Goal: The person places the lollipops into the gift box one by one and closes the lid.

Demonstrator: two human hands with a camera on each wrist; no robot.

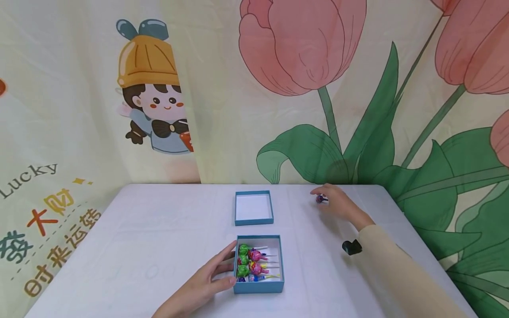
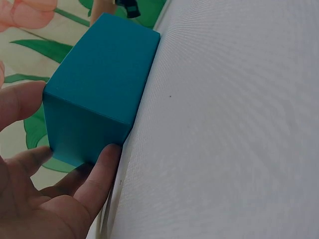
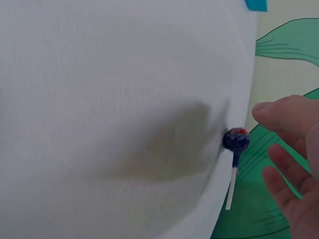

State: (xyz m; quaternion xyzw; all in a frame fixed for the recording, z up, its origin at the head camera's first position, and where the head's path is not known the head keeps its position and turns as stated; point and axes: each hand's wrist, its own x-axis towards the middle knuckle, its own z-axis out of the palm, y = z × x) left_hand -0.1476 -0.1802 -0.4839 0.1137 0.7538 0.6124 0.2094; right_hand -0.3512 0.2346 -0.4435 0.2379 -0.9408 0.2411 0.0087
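A blue open box (image 1: 258,288) stands near the table's front, holding green, pink and blue-wrapped lollipops (image 1: 256,267). My left hand (image 1: 207,276) rests against its left side, fingers extended along the wall and thumb at the near corner. In the left wrist view, those fingertips touch the outside of the box (image 2: 99,69). At the far right of the table, my right hand (image 1: 336,203) hovers by a single dark-wrapped lollipop (image 1: 319,199). The right wrist view shows a gap between the parted fingers and this lollipop (image 3: 236,140), whose white stick points down in that view.
The shallow blue box lid (image 1: 254,221) lies inside up behind the box. A white cloth covers the table (image 1: 159,238). Directly behind its far edge hangs a printed curtain (image 1: 222,110) with tulips and a cartoon figure. A black device (image 1: 352,247) sits at my right wrist.
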